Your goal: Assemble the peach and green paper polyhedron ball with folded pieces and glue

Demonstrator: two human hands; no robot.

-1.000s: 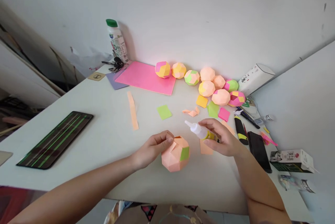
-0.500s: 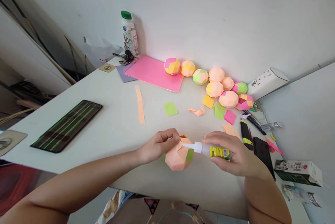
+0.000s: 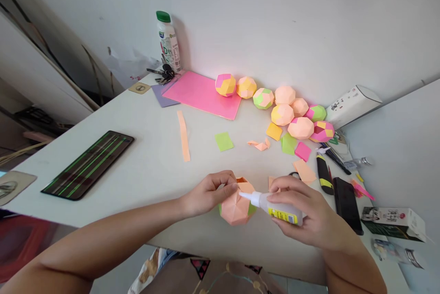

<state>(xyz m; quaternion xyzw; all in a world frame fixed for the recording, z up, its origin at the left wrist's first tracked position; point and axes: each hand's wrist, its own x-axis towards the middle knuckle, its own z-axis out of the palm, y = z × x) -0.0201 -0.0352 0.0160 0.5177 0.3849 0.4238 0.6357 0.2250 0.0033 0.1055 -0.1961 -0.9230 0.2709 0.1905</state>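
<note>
Two hands were on the job! The left hand [image 3: 209, 195] had its fingers pinched at the peach paper ball [image 3: 237, 211], beside its opening, over the surface [image 3: 151, 175]. Right of the ball, the right hand [image 3: 311, 214] had its fingers wrapped round a squeeze bottle [image 3: 283, 215], nozzle tip at the ball's paper! Beyond the ball lay a green square [image 3: 224, 141]; farther beyond it sat clustered paper balls [image 3: 282, 114].

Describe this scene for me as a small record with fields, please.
Left hand: pinching the paper ball near its opening
Right hand: holding a squeeze bottle, nozzle pointed at the ball
Near the wall: more paper balls, pink sheet
Left side: screen with green lines
Right side: milk carton, black phone
</note>
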